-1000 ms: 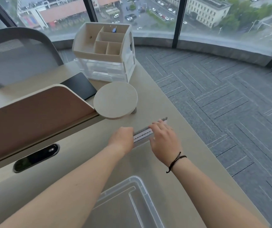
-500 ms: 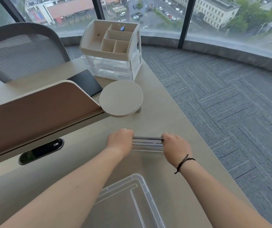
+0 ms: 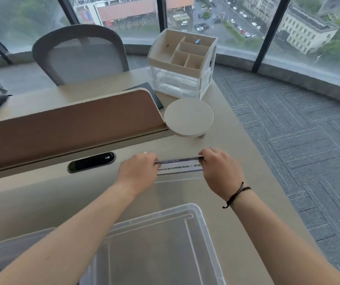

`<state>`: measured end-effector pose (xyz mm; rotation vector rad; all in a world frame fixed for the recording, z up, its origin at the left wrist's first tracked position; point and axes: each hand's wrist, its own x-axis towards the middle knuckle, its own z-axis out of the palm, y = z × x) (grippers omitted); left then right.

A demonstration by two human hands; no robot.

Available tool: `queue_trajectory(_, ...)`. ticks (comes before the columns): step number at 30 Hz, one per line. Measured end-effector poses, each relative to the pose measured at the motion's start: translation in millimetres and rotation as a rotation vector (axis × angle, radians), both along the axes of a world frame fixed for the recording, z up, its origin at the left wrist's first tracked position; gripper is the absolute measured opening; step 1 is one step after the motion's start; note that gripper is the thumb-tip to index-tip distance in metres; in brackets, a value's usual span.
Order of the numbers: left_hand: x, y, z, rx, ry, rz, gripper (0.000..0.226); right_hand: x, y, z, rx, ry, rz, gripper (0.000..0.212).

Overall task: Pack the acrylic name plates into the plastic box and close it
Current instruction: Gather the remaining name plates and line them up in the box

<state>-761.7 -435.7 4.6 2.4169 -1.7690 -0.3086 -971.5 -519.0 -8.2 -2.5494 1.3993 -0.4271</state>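
Plate now sits level between both hands, left hand and right hand fingers clamped on its ends, box at 6 o'clock.

name plate: dark printed line on white strip, too blurred to read
elsewhere: no legible txt

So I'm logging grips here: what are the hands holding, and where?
One acrylic name plate, the left hand and right hand each gripping one short end.
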Motion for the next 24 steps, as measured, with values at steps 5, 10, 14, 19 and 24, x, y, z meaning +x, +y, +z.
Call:
queue_trajectory(5,50.1,56.3,34.4,-0.136,0.011,0.125,0.024,57.7,37.1,36.7,-0.085,-0.066,0.136,0.01)
queue_trajectory(10,98.0,129.6,69.7,-0.252,-0.021,0.245,0.028,116.3,83.0,67.0,-0.13,-0.106,0.263,0.011)
queue_trajectory(14,137.1,202.8,91.9,-0.288,-0.018,0.341,0.027,165.7,129.3,90.8,-0.13,-0.118,0.417,0.011)
queue_trajectory(19,170.3,301.0,113.4,-0.265,-0.048,0.464,0.034,225.7,191.3,118.4,-0.083,-0.073,0.629,0.016)
queue_trajectory(24,187.3,385.0,116.9,-0.244,-0.06,0.577,0.033,279.6,247.3,129.2,-0.043,-0.008,0.755,0.026)
